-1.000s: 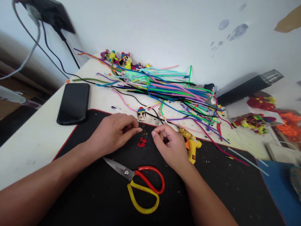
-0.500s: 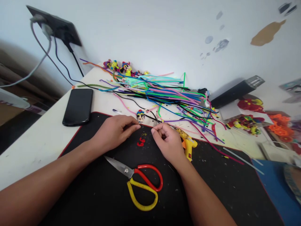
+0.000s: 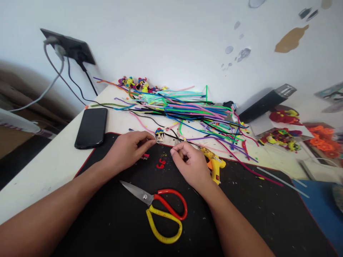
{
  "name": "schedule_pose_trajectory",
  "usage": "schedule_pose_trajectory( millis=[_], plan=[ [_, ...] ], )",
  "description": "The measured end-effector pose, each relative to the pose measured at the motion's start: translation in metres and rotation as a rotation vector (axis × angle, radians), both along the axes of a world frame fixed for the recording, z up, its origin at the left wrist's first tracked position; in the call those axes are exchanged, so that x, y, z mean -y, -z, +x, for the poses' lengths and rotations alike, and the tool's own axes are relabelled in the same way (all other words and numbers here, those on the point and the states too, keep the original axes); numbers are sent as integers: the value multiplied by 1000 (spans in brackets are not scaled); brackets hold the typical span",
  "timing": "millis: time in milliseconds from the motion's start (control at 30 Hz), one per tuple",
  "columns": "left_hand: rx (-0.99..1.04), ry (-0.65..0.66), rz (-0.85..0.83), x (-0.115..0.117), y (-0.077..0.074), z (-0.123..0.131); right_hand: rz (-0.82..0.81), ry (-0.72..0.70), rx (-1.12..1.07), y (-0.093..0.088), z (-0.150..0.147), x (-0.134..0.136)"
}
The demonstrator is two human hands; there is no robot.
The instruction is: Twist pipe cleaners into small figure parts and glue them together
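My left hand [image 3: 131, 149] is closed in a pinch, its fingertips close to a small doll's head [image 3: 159, 135] with a red and blue top. Whatever sits between those fingertips is too small to make out. Under that hand a small red piece [image 3: 145, 156] shows in part. My right hand [image 3: 189, 160] is also pinched, thumb against curled fingers, with any held thing hidden. Between the hands lie curled red pieces [image 3: 161, 164] and two tiny yellow rings [image 3: 164, 155] on the black mat [image 3: 107, 217]. Nearer to me rest scissors [image 3: 152, 200] with red and yellow handles.
A yellow glue gun [image 3: 216, 166] lies beside my right hand. Behind spreads a pile of colourful pipe cleaners [image 3: 193, 107], with small dolls [image 3: 134, 82] by the wall. A black phone [image 3: 91, 127] is at left, a dark flask [image 3: 268, 103] at right.
The camera view has shifted slightly. The small red piece under my left hand has come into sight. Both hands remain pinched in nearly the same places.
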State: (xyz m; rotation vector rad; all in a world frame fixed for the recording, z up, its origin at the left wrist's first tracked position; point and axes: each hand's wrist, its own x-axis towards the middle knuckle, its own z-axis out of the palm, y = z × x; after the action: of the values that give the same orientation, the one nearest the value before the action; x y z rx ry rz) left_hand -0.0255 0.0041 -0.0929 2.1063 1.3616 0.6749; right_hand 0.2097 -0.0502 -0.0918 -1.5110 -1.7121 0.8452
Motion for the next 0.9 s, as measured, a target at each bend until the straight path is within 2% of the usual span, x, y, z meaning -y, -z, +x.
schedule_pose_trajectory(
  millis=[167, 367, 667, 900],
  plan=[
    [-33, -89, 4, -4, -7, -9, 51, -31, 8, 1, -2, 3],
    [-74, -61, -59, -7, -8, -8, 118, -57, 25, 1, -6, 7],
    [-108, -86, -106, -8, -10, -6, 101, -158, 140, -3, -12, 14],
    [-125, -100, -105, -7, -14, -2, 157, -138, 69, -2, -9, 12]
  ],
)
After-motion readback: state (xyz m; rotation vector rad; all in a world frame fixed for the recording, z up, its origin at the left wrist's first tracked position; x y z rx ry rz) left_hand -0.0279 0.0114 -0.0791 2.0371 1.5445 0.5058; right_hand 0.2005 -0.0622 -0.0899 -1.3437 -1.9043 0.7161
